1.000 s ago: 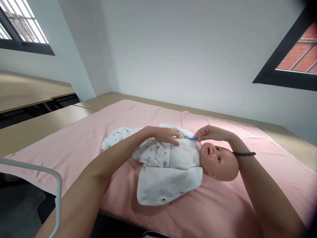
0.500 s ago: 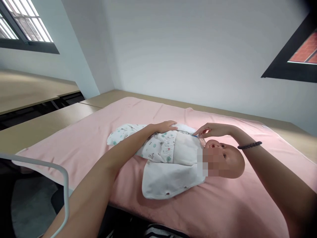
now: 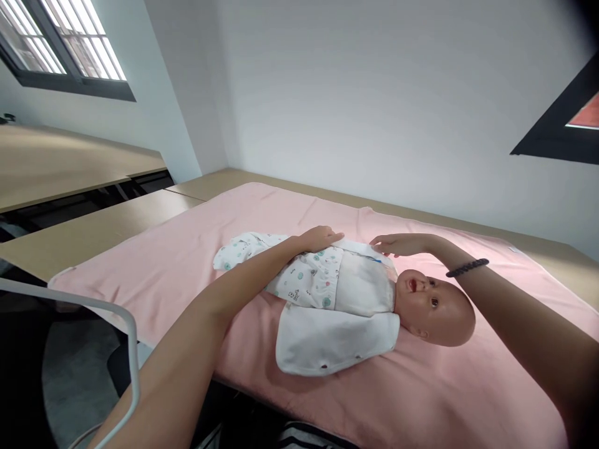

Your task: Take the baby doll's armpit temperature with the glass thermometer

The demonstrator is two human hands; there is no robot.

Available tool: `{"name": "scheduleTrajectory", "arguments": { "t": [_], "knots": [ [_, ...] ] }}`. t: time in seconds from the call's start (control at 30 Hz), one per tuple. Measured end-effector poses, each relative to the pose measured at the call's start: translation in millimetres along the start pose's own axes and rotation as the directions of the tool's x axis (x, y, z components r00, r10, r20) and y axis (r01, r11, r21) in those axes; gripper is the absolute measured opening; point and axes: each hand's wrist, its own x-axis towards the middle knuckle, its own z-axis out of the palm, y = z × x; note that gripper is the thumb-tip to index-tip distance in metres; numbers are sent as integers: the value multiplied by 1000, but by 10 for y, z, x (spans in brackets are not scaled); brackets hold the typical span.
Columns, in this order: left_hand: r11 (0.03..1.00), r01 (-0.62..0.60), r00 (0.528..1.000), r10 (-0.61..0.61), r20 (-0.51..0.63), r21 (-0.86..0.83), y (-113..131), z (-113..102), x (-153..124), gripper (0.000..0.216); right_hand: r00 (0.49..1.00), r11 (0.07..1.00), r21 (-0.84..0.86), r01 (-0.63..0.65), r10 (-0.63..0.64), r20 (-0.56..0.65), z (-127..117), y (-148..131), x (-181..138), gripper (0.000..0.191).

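Observation:
A baby doll (image 3: pixel 440 312) lies on its back, its head toward the right. It wears a white baby top (image 3: pixel 365 284) and patterned pants (image 3: pixel 299 280). The top's near flap (image 3: pixel 327 343) is spread out on the blanket. At the doll's far side, my left hand (image 3: pixel 321 238) is closed on the top's far flap by the waist, its fingertips partly hidden. My right hand (image 3: pixel 400 244), wearing a dark braided bracelet on the wrist, has bent fingers at the same flap's edge near the shoulder. A small blue mark shows on the cloth beside those fingers.
A pink blanket (image 3: pixel 262 206) covers much of the wooden table (image 3: pixel 182 202). Behind it rises a white wall (image 3: pixel 355 112). A pale curved metal bar (image 3: pixel 133 355) stands at the lower left, near my left forearm.
The view has shifted slightly, so the doll appears farther right. My right hand has moved from the doll's shoulder slightly toward its waist, along the far flap. My left hand stays by the waist.

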Motion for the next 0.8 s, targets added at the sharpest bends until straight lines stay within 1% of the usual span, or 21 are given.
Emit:
{"name": "scheduleTrajectory", "arguments": {
  "t": [0.07, 0.1, 0.17, 0.23, 0.3, 0.37, 0.43, 0.53, 0.6, 0.67, 0.73, 0.8],
  "knots": [
    [999, 45, 999, -45, -30, -6, 8, 11, -1, 67, 1000, 1000, -9, 10, -10, 13, 17, -55, 48, 33],
    [998, 62, 997, -62, -40, -3, 8, 16, 0, 65, 1000, 1000, -25, 13, -12, 18, 22, -74, 69, 31],
    [996, 84, 996, -83, -39, 9, 0, 14, 0, 57, 1000, 999, -44, 10, -8, 28, 23, -88, 104, 32],
    [993, 113, 994, -113, -8, 22, -20, -7, -7, 44, 999, 1000, -30, -5, 7, 36, 19, -65, 128, 34],
    [985, 167, 985, -168, 35, 32, -43, -44, -20, 34, 998, 999, -7, -54, 54, 23, 18, -12, 145, 41],
    [973, 229, 971, -231, 57, 37, -57, -82, -30, 32, 989, 989, 8, -146, 146, -16, 22, 52, 159, 57],
    [966, 257, 965, -258, 47, 31, -53, -111, -29, 31, 976, 977, 25, -212, 213, -35, 29, 109, 171, 73],
    [974, 229, 973, -229, -10, -2, -25, -150, -11, 29, 978, 977, 59, -205, 207, -23, 31, 164, 190, 87],
    [979, 202, 978, -203, -43, -36, -4, -196, -6, 34, 982, 979, 94, -182, 186, -40, 23, 188, 204, 94],
    [980, 184, 981, -188, -42, -76, 15, -268, -22, 42, 982, 976, 141, -166, 177, -69, 13, 212, 217, 98],
    [978, 170, 985, -174, -16, -117, 42, -365, -63, 49, 982, 971, 182, -154, 171, -82, 7, 225, 221, 95],
    [974, 153, 988, -155, 0, -167, 80, -470, -121, 54, 983, 967, 205, -148, 166, -73, 5, 209, 204, 84]
  ]
}}
